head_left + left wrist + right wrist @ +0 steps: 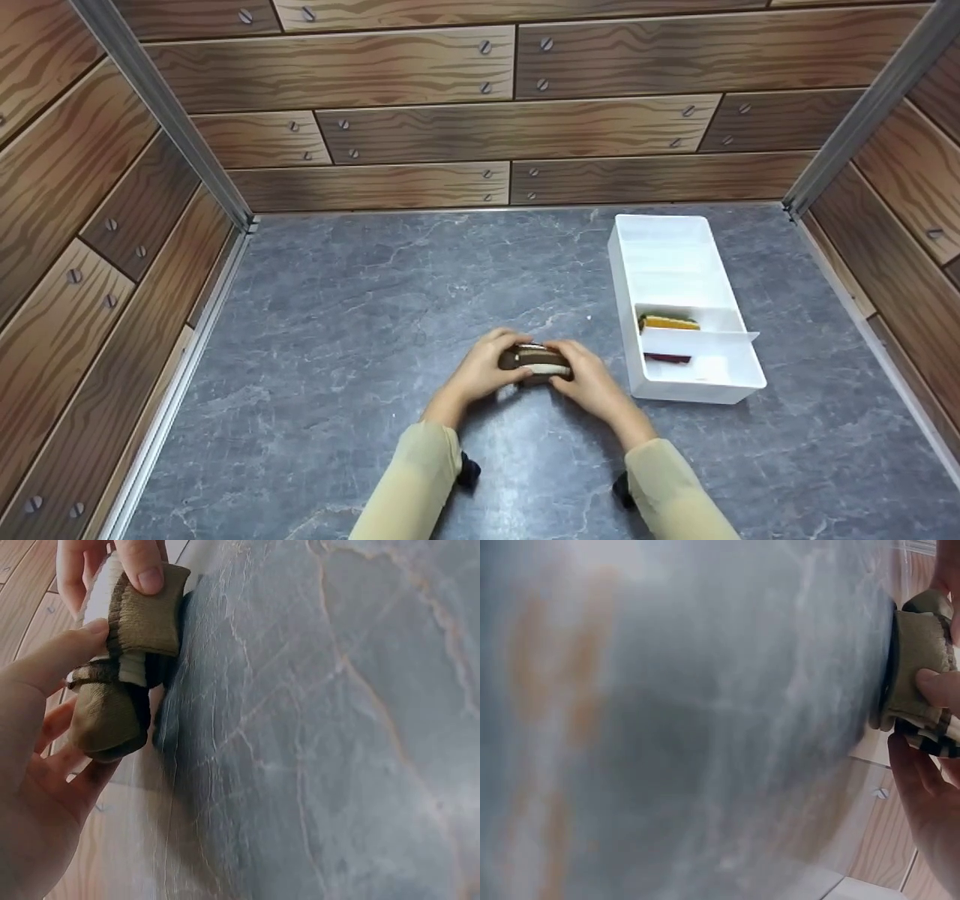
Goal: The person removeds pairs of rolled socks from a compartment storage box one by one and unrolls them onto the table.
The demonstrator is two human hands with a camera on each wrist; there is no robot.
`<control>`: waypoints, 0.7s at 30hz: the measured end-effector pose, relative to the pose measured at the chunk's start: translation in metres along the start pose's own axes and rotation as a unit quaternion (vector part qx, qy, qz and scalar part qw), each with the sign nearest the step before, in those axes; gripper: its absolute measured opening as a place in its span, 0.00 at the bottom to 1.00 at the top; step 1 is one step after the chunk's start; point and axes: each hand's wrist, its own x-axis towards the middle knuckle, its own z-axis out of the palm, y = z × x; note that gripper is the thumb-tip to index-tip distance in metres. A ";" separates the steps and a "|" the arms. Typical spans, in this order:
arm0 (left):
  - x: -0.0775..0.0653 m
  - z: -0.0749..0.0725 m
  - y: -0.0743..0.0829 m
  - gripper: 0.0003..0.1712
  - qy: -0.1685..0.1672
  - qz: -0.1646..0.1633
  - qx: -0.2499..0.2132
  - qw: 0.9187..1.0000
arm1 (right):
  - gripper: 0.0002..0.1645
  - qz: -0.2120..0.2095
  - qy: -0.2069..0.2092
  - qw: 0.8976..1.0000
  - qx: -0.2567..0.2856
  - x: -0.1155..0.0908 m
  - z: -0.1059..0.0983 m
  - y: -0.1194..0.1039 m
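A folded pair of brown-and-white striped socks [541, 360] is held between both hands, low over the grey floor panel. My left hand [486, 365] grips its left end, thumb in front and fingers behind. On the right end, my right hand [589, 377] grips it the same way. The left wrist view shows the socks [131, 637] as a thick bundle with a ribbed cuff and a rounded brown end beside the left hand [45, 787]. At the edge of the right wrist view, the right hand [934, 810] holds the socks [919, 652], partly cut off.
To the right stands a white divided box [626, 300]. One compartment holds a yellow-and-green folded item [670, 323], the one nearer me a dark red item [667, 358]. A divider [697, 339] sticks out past the box's right side. Wood-patterned walls [420, 131] enclose the grey surface [337, 315].
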 end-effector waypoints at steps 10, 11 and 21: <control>-0.008 -0.001 0.002 0.27 0.019 -0.016 -0.003 1.000 | 0.31 0.019 -0.034 0.999 -0.006 0.009 -0.005 -0.004; -0.008 -0.001 0.002 0.27 0.020 -0.017 -0.004 1.000 | 0.31 0.020 -0.036 0.999 -0.005 0.010 -0.005 -0.004; -0.015 -0.002 0.004 0.26 0.026 -0.030 -0.013 0.999 | 0.32 0.003 -0.039 0.999 -0.015 0.016 -0.006 -0.002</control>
